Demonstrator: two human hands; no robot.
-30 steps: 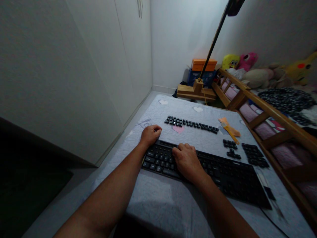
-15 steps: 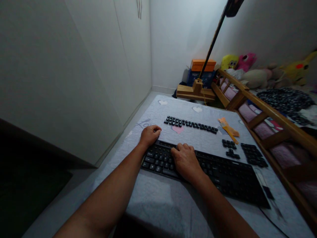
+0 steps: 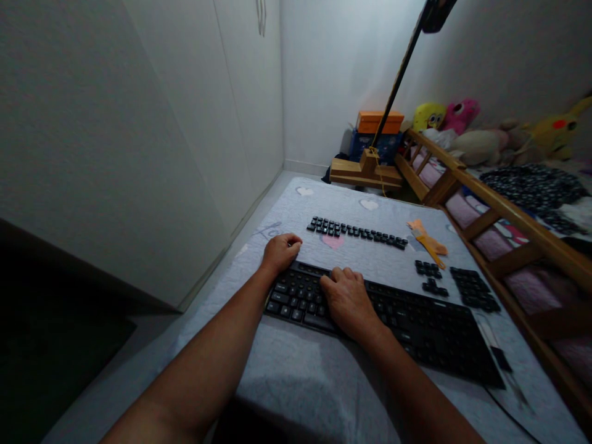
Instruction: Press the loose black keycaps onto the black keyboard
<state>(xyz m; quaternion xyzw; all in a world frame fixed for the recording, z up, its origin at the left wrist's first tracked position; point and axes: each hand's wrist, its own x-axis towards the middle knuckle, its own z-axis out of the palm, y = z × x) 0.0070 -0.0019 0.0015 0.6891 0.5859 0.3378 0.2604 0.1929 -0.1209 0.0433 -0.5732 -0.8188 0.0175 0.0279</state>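
Note:
A black keyboard (image 3: 416,320) lies across the cloth, partly fitted with keycaps on its left side. At its top left corner rests my left hand (image 3: 281,251), with curled fingers and the thumb against the fingertips; anything inside is too small to make out. My right hand (image 3: 348,297) lies over the middle of the keyboard, fingers bent down and pressed together on the keys. What they grip, if anything, is hidden beneath them. Beyond the keyboard, loose black keycaps (image 3: 356,232) stand in rows. More loose keycaps (image 3: 474,288) are grouped at the right.
An orange-handled brush (image 3: 430,250) lies on an orange cloth (image 3: 435,240) at the right. A slim tool with a dark handle (image 3: 502,359) is beside the keyboard's right end, near a black cable (image 3: 509,412). A wooden bed rail (image 3: 513,197) borders the right, a white wardrobe (image 3: 185,123) the left.

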